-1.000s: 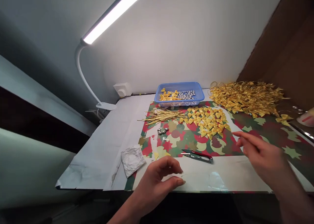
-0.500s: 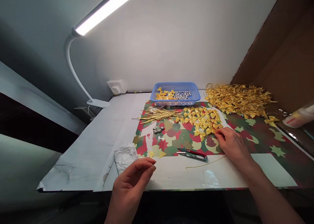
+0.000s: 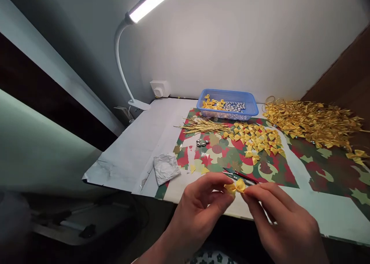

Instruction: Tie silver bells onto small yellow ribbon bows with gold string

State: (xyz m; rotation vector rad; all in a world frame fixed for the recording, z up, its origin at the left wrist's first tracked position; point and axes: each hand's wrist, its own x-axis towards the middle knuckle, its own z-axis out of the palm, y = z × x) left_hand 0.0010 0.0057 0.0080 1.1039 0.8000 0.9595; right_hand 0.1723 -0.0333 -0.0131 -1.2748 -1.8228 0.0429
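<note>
A small yellow ribbon bow [image 3: 238, 185] is held up between my two hands, above the table's front edge. My left hand [image 3: 206, 202] pinches its left side between thumb and fingertips. On its right side, my right hand [image 3: 277, 210] grips it the same way. Just behind the hands lie thread snips [image 3: 235, 174], partly covered by my fingers. Farther back, many loose yellow bows [image 3: 258, 138] are spread over the patterned sheet. To their left are a bundle of gold cords [image 3: 205, 126] and several silver bells [image 3: 202, 143].
A blue basket [image 3: 253, 114] with bows and silver bells stands against the wall. Gold looped bows form a pile [image 3: 315, 121] at the right. A crumpled white tissue [image 3: 166, 168] lies on the left, near a clip-on lamp [image 3: 121, 63].
My right hand has come from the spread bows toward my left, bringing a bow. Both hands now hold it. The view has turned, shifting the table contents rightward.
</note>
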